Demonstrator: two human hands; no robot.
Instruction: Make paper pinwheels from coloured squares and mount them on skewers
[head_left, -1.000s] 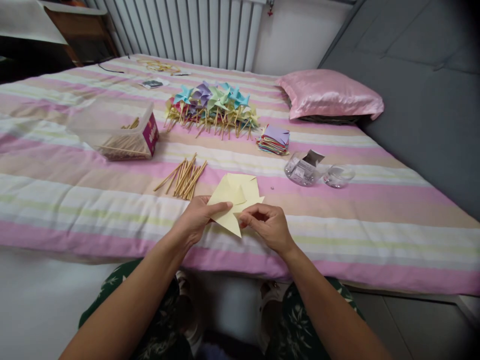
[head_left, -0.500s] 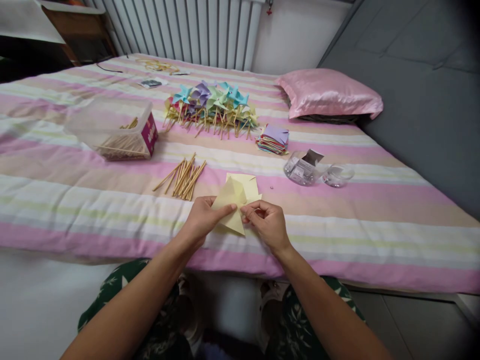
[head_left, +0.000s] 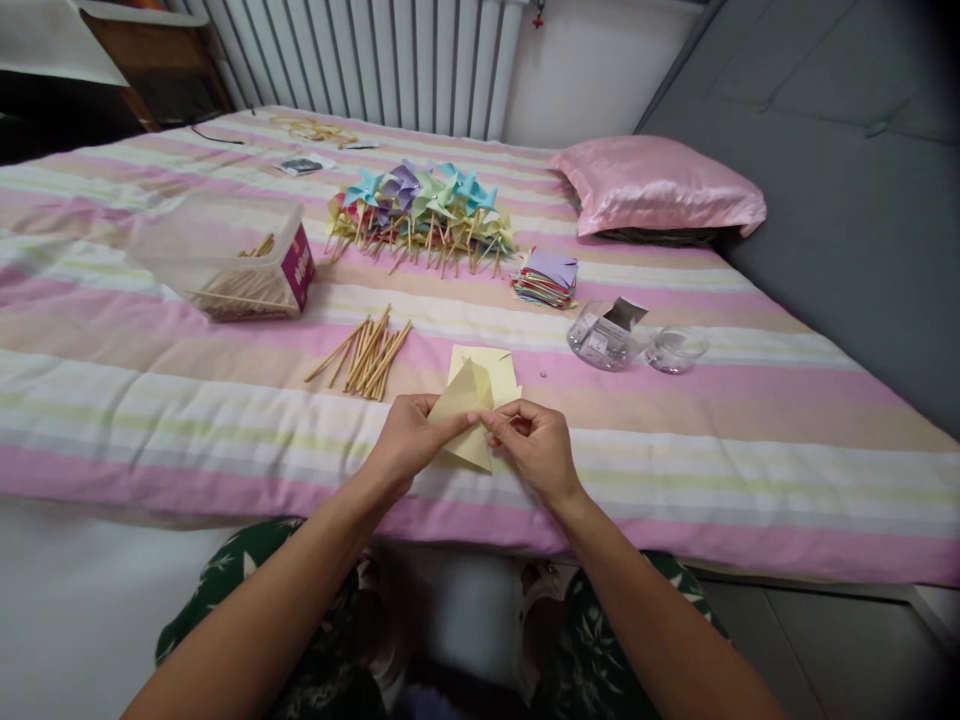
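A pale yellow paper square (head_left: 459, 400), cut and partly folded toward its middle, is held between my two hands above the bed's near edge. My left hand (head_left: 409, 435) is closed on its left side, thumb on top near the centre. My right hand (head_left: 536, 440) pinches the paper close to that thumb; whether a small pin is also in those fingers is hidden. Behind them, more yellow cut paper (head_left: 501, 368) lies on the striped sheet. Left of it is a loose heap of thin wooden sticks (head_left: 367, 355).
Finished paper pinwheels (head_left: 427, 205) lie in a row farther back. A clear box of sticks (head_left: 247, 290) stands left. To the right are a stack of coloured paper (head_left: 547, 280), a clear tub (head_left: 600, 340), its lid (head_left: 675, 352) and a pink pillow (head_left: 660, 185).
My left thumb has moved slightly right, nearer my right fingertips, and the folded paper has shifted a little with it. Everything else looks the same.
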